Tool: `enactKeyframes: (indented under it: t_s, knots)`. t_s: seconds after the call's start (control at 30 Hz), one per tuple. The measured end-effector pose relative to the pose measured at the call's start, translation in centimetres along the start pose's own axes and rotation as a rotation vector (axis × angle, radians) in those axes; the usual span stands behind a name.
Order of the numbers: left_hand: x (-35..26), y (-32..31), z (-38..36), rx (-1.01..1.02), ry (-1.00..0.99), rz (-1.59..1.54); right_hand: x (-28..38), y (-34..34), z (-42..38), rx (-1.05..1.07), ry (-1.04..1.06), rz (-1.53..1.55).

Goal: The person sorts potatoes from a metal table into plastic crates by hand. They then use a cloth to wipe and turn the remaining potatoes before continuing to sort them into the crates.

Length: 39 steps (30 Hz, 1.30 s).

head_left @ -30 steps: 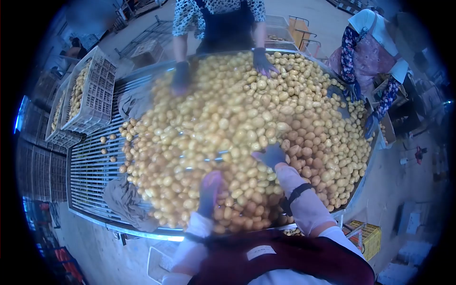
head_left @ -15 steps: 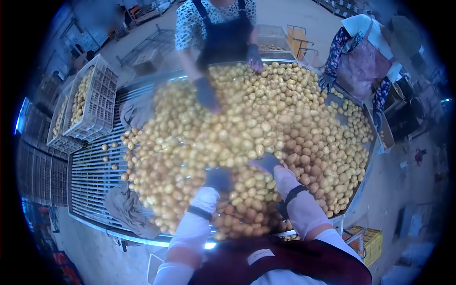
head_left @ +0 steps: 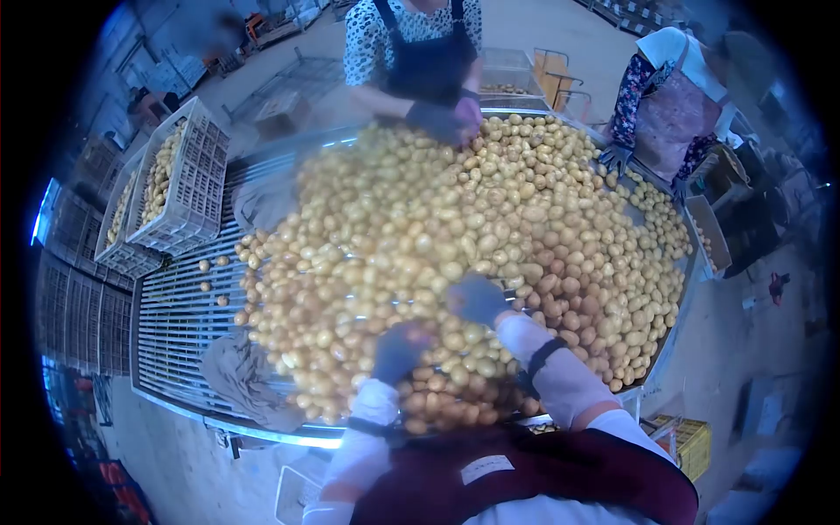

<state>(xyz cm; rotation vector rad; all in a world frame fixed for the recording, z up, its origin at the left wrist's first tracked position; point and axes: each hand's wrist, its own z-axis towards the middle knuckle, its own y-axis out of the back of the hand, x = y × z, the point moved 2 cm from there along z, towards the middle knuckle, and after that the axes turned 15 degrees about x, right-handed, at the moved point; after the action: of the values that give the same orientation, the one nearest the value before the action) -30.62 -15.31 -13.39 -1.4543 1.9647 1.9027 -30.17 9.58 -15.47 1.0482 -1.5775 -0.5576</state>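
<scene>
A broad heap of small yellow potatoes covers a slatted metal sorting table. My left hand, in a dark grey glove, is low over the near side of the heap, touching or just above the potatoes. Farther forward and to its right, my right hand wears a similar glove and reaches into the middle of the pile. Motion smears the fingers of both hands, so I cannot make out whether they grip any potatoes. Browner potatoes lie nearest my body.
Across the table a person in an apron has gloved hands together over the heap. Another person's gloved hand rests at the right edge. Potato-filled plastic crates stand on the left slats. A grey cloth lies at the near left.
My right hand has shifted slightly forward and left, and my left hand has turned inward. The person opposite has drawn one hand back to the other. The camera view has shifted slightly.
</scene>
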Motion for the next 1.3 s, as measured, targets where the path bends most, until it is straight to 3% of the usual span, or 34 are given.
enactKeyframes:
  t_s: [0.03,0.07,0.13,0.17,0.23,0.3,0.37,0.4,0.43,0.5,0.57,0.63,0.7,0.77,0.87,0.9,1.0,1.03,1.1,1.13,1.23,1.3]
  knots:
    - [-0.2,0.3,-0.6,-0.039,-0.052,-0.221,-0.9,-0.9,-0.2,-0.06,0.062,0.092]
    - [-2.2,1.8,-2.1,-0.062,-0.062,-0.617,-0.3,-0.5,-1.5,-0.114,0.089,0.567]
    - [-3.5,1.6,-3.3,-0.087,-0.088,-1.009,2.7,0.7,-5.7,-0.232,0.136,1.526]
    - [-3.7,0.8,-3.3,-0.095,-0.112,-1.0,3.0,-0.5,-6.6,-0.049,0.205,2.141]
    - [-4.2,-1.1,-2.8,-0.106,-0.17,-0.976,4.4,-2.3,-8.4,-0.003,0.425,2.333]
    - [-5.2,-3.0,-2.0,-0.112,-0.235,-0.953,9.5,0.9,-12.3,-0.084,0.341,2.409]
    - [-7.5,-3.6,-1.5,-0.145,-0.296,-0.645,8.7,-1.7,-12.7,-0.026,0.609,2.382]
    - [-10.1,-2.6,-1.4,-0.175,-0.328,-0.351,9.7,-1.2,-13.5,-0.005,0.742,2.357]
    - [-12.8,-1.7,-1.4,-0.205,-0.366,-0.057,10.3,-1.2,-15.0,-0.067,0.711,2.53]
    - [-17.7,0.0,-2.3,-0.14,-0.384,0.219,9.4,-2.2,-16.7,-0.208,0.662,2.41]
    - [-19.5,-0.4,-2.4,-0.173,-0.466,0.311,7.1,-3.9,-18.1,-0.16,1.05,2.352]
    - [-23.6,0.4,-3.5,-0.157,-0.463,0.173,8.9,-1.2,-22.6,-0.566,0.922,1.611]
    - [-25.1,-0.7,-3.0,-0.091,-0.581,0.233,9.1,-1.0,-25.2,-0.724,0.775,1.395]
    - [-27.1,-1.9,-2.8,-0.046,-0.742,0.279,7.7,-3.1,-26.1,-0.758,0.752,1.703]
    - [-29.1,-5.7,-2.0,0.08,-0.849,0.344,6.5,-4.1,-30.9,-0.57,1.09,2.116]
    - [-30.3,-7.3,-2.3,0.114,-0.926,0.333,5.3,-7.6,-30.6,-0.834,0.839,2.135]
    - [-34.2,-11.5,-3.7,0.166,-1.219,0.246,6.5,-9.3,-36.1,-1.454,0.326,2.062]
    - [-36.1,-12.2,-4.8,0.173,-1.274,0.217,9.0,-7.9,-39.3,-1.669,0.158,1.58]
    - [-37.9,-15.2,-6.4,0.356,-1.389,0.199,8.2,-8.2,-43.1,-1.759,0.376,0.855]
    - [-38.2,-15.9,-7.0,0.427,-1.454,0.187,8.0,-9.8,-45.4,-1.772,0.256,0.832]
    - [-38.9,-17.4,-8.5,0.627,-1.656,0.149,8.3,-18.6,-53.0,-1.83,-0.442,0.872]
    - [-37.2,-17.1,-7.5,0.689,-1.563,0.137,9.9,-24.8,-57.7,-1.769,-0.94,0.755]
